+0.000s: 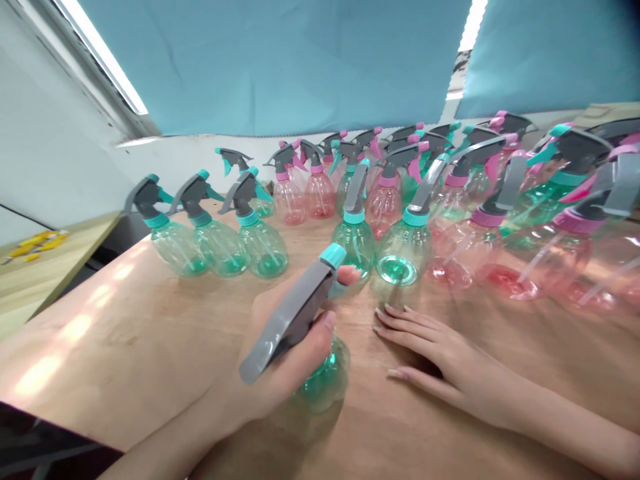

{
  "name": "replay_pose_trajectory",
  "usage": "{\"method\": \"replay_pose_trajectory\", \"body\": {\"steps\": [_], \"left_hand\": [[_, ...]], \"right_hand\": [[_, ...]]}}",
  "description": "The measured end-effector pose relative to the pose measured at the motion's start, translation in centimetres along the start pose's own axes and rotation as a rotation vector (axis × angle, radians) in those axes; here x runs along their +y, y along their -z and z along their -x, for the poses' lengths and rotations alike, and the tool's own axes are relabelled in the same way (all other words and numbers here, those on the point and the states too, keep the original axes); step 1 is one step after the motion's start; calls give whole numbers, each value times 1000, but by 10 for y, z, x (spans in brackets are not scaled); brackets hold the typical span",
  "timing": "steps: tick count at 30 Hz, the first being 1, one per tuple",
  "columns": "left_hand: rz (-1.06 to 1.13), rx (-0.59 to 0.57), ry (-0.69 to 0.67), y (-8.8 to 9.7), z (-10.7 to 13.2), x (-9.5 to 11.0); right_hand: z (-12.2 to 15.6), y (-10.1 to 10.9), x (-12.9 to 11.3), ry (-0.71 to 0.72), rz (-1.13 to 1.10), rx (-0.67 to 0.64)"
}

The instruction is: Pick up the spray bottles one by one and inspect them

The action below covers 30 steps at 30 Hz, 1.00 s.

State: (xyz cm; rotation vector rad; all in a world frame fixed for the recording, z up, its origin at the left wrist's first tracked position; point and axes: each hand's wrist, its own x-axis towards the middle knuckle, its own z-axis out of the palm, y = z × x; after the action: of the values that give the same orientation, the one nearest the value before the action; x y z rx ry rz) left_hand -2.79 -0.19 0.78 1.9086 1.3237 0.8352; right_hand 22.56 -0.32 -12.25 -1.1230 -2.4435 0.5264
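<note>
My left hand (295,347) is closed around a teal spray bottle (323,380) that stands on the wooden table (150,333). Its fingers wrap the neck under the grey trigger head (290,320), and one fingertip touches the teal nozzle. My right hand (440,353) lies flat on the table just to the right of that bottle, fingers stretched out and holding nothing. Two more teal bottles (395,257) stand right behind both hands.
Several teal spray bottles (220,243) stand in a row at the left. Several pink ones (500,260) crowd the back and the right side. A lower bench (35,267) with yellow bits lies at the far left. Blue sheets (280,60) hang behind.
</note>
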Motion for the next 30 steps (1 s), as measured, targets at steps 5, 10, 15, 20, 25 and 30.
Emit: {"method": "replay_pose_trajectory", "body": {"steps": [5, 10, 15, 20, 25, 30], "left_hand": [[20, 49, 11, -2, -2, -2], [67, 81, -44, -5, -5, -8], [32, 61, -65, -5, -2, -3], [29, 82, -94, -7, -4, 1], [20, 67, -76, -8, -4, 1], [-3, 47, -73, -4, -5, -4]], "right_hand": [[-1, 1, -1, -1, 26, -25], [-1, 2, -3, 3, 13, -11], [-2, 2, -2, 8, 42, -30], [-1, 2, -1, 16, 51, -31], [-1, 1, -1, 8, 51, -23], [-1, 2, -2, 6, 62, -26]]}}
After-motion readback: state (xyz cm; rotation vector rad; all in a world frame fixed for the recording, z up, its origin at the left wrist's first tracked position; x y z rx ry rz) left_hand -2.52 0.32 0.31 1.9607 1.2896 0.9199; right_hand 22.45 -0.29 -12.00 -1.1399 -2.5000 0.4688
